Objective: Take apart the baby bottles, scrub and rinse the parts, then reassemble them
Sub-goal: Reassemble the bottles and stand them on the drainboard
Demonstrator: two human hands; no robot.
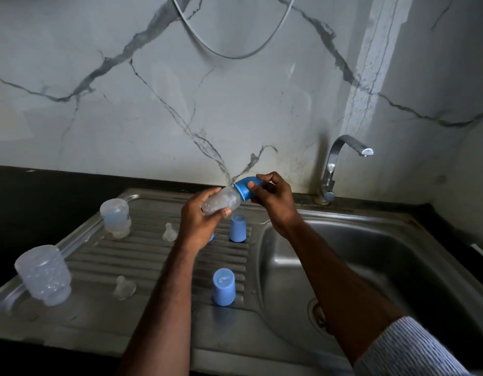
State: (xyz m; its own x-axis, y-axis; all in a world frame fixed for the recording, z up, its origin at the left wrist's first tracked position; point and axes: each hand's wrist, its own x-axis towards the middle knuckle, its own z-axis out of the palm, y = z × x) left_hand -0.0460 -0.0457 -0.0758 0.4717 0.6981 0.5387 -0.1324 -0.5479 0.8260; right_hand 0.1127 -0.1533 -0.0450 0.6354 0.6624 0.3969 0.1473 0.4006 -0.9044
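The left hand (201, 221) holds a clear bottle (221, 202) on its side above the ribbed drainboard (142, 256), fingers and thumb curled round the body. The right hand (272, 198) pinches the blue cap (247, 189) at the neck, its grip closed on the cap. Whether the cap is being twisted on or off cannot be told.

On the drainboard stand two more clear bottles (116, 221) (45, 275), two loose teats (169, 232) (123, 287) and two blue caps (238, 227) (224, 286). The sink (370, 256) lies to the right under the tap (343, 158), which shows no water running.

The bottle looks wet, so the left hand could slip as the right twists, and the bottle would drop onto the caps below. A cap started crooked could jam on the thread. If the cap comes free suddenly, it could fall into the sink.
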